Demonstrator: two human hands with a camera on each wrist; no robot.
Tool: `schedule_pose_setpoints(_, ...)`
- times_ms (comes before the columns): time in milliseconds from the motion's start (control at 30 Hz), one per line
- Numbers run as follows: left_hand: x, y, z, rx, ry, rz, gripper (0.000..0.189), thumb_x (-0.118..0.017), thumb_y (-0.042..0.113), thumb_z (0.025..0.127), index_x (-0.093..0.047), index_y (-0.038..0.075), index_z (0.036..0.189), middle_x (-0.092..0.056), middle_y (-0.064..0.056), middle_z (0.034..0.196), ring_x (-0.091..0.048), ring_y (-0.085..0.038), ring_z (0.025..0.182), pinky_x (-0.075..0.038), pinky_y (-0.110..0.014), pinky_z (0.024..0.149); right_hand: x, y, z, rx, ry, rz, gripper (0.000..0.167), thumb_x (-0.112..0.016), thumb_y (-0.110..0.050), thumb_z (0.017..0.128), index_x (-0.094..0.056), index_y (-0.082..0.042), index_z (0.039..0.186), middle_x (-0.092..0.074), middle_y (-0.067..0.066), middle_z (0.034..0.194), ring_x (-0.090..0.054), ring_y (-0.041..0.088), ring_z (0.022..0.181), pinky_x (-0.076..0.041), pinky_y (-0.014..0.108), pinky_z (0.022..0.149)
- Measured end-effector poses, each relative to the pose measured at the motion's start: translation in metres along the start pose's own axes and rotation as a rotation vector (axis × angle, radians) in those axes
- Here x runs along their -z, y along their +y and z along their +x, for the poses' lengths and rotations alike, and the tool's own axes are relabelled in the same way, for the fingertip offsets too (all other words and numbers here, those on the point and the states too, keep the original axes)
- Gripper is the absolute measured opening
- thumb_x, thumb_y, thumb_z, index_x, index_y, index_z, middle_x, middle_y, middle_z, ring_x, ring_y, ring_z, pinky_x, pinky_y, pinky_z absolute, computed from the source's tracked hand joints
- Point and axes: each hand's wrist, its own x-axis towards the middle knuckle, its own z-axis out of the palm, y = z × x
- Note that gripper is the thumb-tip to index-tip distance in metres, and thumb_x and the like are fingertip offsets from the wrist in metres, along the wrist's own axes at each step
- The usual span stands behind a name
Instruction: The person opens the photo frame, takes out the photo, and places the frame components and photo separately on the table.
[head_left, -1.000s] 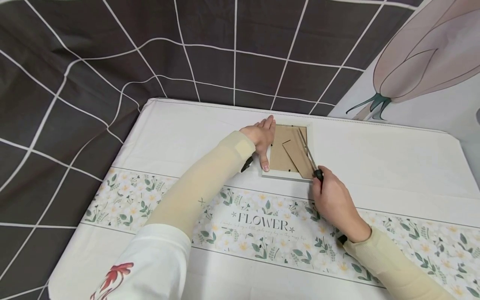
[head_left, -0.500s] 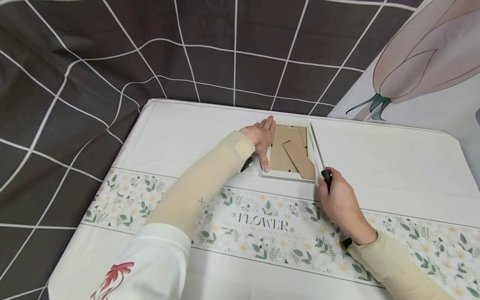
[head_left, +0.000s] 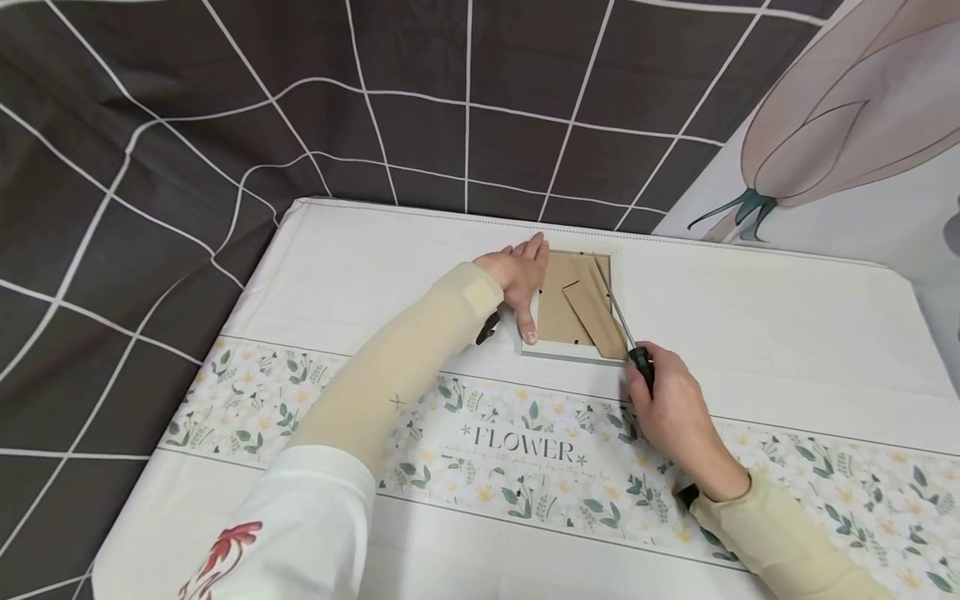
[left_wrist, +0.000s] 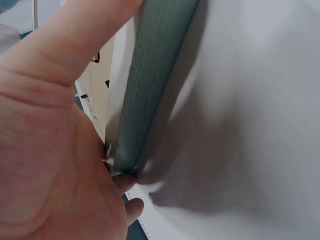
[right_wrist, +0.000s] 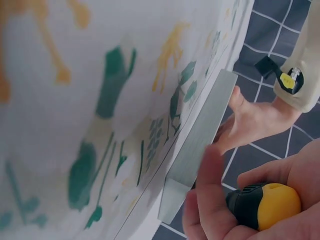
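A picture frame (head_left: 566, 351) with a pale rim lies face down on the table, its brown backing board (head_left: 555, 308) and angled stand leg (head_left: 587, 317) showing. Along its left side, my left hand (head_left: 519, 279) presses with straight fingers, the thumb at the near left corner. My right hand (head_left: 673, 408) grips a screwdriver (head_left: 642, 364) beside the near right corner. Its long shaft points away from me across the frame's right side, the tip over the backing board near the far right. In the right wrist view, the black and yellow handle (right_wrist: 265, 205) sits in the palm.
A white tablecloth (head_left: 765, 325) with a printed flower band covers the table. Dark gridded cloth (head_left: 405, 133) hangs behind the back edge. To the right of it is a pale cloth with a large pink flower (head_left: 817, 125).
Half a second ago the screwdriver had swung right, clear of the frame's right edge. Now it is back over the right side of the backing board. The left hand stays on the frame.
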Motion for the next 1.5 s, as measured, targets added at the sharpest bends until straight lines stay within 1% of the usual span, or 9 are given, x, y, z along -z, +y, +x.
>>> schedule_pose_setpoints(67, -0.002, -0.004, 0.0, -0.016, 0.007, -0.033, 0.156, -0.085, 0.069, 0.061, 0.013, -0.006, 0.156, 0.021, -0.024, 0.163, 0.011, -0.032, 0.153, -0.006, -0.044, 0.125, -0.001, 0.0, -0.001, 0.013, 0.011, -0.007, 0.04, -0.05, -0.008, 0.102, -0.047, 0.015, 0.136, -0.054, 0.036, 0.123, -0.058, 0.049, 0.107, -0.049, 0.063, 0.083)
schedule_pose_setpoints(267, -0.002, -0.014, 0.0, -0.089, 0.018, -0.139, 0.147, -0.086, 0.061, 0.068, 0.01, -0.007, 0.156, 0.021, -0.024, 0.163, 0.011, -0.034, 0.153, -0.004, -0.044, 0.125, -0.003, -0.003, -0.005, 0.005, -0.014, -0.019, 0.042, -0.051, -0.01, 0.103, -0.046, 0.012, 0.139, -0.059, 0.036, 0.12, -0.063, 0.05, 0.101, -0.051, 0.062, 0.077)
schedule_pose_setpoints(500, 0.005, -0.029, 0.0, -0.132, 0.092, -0.138, 0.13, -0.086, 0.054, 0.073, -0.007, -0.003, 0.159, 0.001, -0.019, 0.168, 0.004, -0.029, 0.155, -0.005, -0.037, 0.125, -0.002, -0.007, -0.009, -0.02, -0.032, -0.02, 0.044, -0.051, -0.012, 0.104, -0.045, 0.01, 0.141, -0.059, 0.035, 0.122, -0.063, 0.048, 0.103, -0.053, 0.061, 0.08)
schedule_pose_setpoints(667, 0.01, -0.034, -0.001, -0.187, 0.152, -0.186, 0.123, -0.09, 0.042, 0.073, -0.013, -0.002, 0.159, -0.002, -0.019, 0.168, 0.001, -0.026, 0.155, -0.008, -0.03, 0.124, -0.002, -0.011, -0.012, 0.0, -0.011, -0.003, 0.046, -0.052, -0.01, 0.103, -0.045, 0.011, 0.143, -0.056, 0.034, 0.131, -0.059, 0.05, 0.114, -0.05, 0.063, 0.089)
schedule_pose_setpoints(867, 0.015, -0.034, -0.001, -0.256, 0.195, -0.163, 0.111, -0.09, 0.032, 0.074, -0.025, 0.0, 0.158, -0.011, -0.015, 0.168, -0.01, -0.024, 0.154, -0.013, -0.024, 0.122, -0.003, -0.014, -0.015, 0.066, 0.013, 0.003, 0.044, -0.055, -0.008, 0.102, -0.047, 0.011, 0.141, -0.059, 0.034, 0.127, -0.064, 0.046, 0.105, -0.053, 0.06, 0.084)
schedule_pose_setpoints(1033, 0.018, -0.031, 0.001, -0.237, 0.175, -0.111, 0.108, -0.089, 0.034, 0.075, -0.027, 0.0, 0.158, -0.017, -0.012, 0.167, -0.014, -0.025, 0.154, -0.012, -0.025, 0.123, -0.004, -0.016, -0.018, 0.06, -0.011, -0.01, 0.042, -0.055, -0.008, 0.102, -0.047, 0.01, 0.139, -0.063, 0.033, 0.119, -0.066, 0.04, 0.094, -0.055, 0.057, 0.076)
schedule_pose_setpoints(1200, 0.018, -0.029, 0.003, -0.183, 0.136, -0.111, 0.105, -0.087, 0.036, 0.077, -0.028, 0.004, 0.158, -0.017, -0.006, 0.168, -0.015, -0.024, 0.153, -0.014, -0.026, 0.123, -0.006, -0.018, -0.018, 0.039, -0.014, -0.006, 0.04, -0.054, -0.008, 0.102, -0.048, 0.011, 0.137, -0.063, 0.034, 0.118, -0.067, 0.044, 0.099, -0.055, 0.058, 0.079)
schedule_pose_setpoints(1367, 0.015, -0.03, 0.005, -0.181, 0.139, -0.114, 0.106, -0.087, 0.037, 0.078, -0.027, 0.004, 0.159, -0.017, -0.004, 0.168, -0.014, -0.023, 0.154, -0.013, -0.026, 0.123, -0.01, -0.019, -0.017, 0.029, -0.014, -0.007, 0.039, -0.055, -0.007, 0.101, -0.049, 0.011, 0.136, -0.062, 0.035, 0.121, -0.066, 0.046, 0.1, -0.055, 0.059, 0.079)
schedule_pose_setpoints(1500, 0.014, -0.031, 0.004, -0.186, 0.144, -0.129, 0.107, -0.087, 0.038, 0.078, -0.026, 0.004, 0.159, -0.016, -0.004, 0.168, -0.013, -0.023, 0.154, -0.012, -0.026, 0.123, -0.011, -0.019, -0.017, 0.03, -0.016, 0.005, 0.041, -0.055, -0.007, 0.101, -0.049, 0.013, 0.136, -0.054, 0.034, 0.135, -0.061, 0.049, 0.114, -0.053, 0.06, 0.087)
